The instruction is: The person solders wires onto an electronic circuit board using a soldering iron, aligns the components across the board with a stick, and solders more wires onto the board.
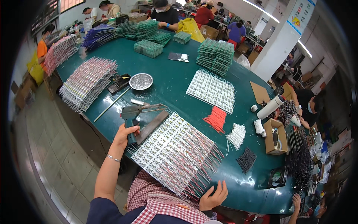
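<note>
A dark grey soldering gun (130,111) is gripped by its handle in my left hand (126,135). Its thin tip reaches right, over the far-left corner of a white panel of small circuit boards (160,145). Rows of red and white wires (199,153) stick out over the panel's right part. Along the panel's left edge lies a flat grey metal bar (153,127). My right hand (215,196) is at the panel's near right corner beside the wire ends, fingers apart and holding nothing.
A round metal dish (141,81), a thin rod (112,104) and stacked wired panels (89,84) lie at left. Ahead are green board stacks (215,56) and a bare white panel (211,89). Red (215,119), white (236,136) and black wire bundles (246,159) lie right, near a cardboard box (276,137). Co-workers sit around.
</note>
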